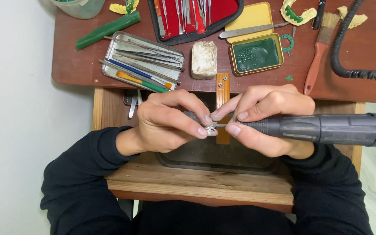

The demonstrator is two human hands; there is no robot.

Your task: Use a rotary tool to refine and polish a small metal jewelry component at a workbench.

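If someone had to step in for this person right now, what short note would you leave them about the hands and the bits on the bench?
Left hand: pinching a small silvery piece at the fingertips, over the wooden peg.
Right hand: holding a grey rotary handpiece like a pen, its tip at the piece.
Below the hands: a dark tray.
On the bench behind: metal tin of tools, whitish block, tin of green wax, brush, red instrument case.
Done: piece gripped, tool on it. How far the grinding has got is too small to tell.
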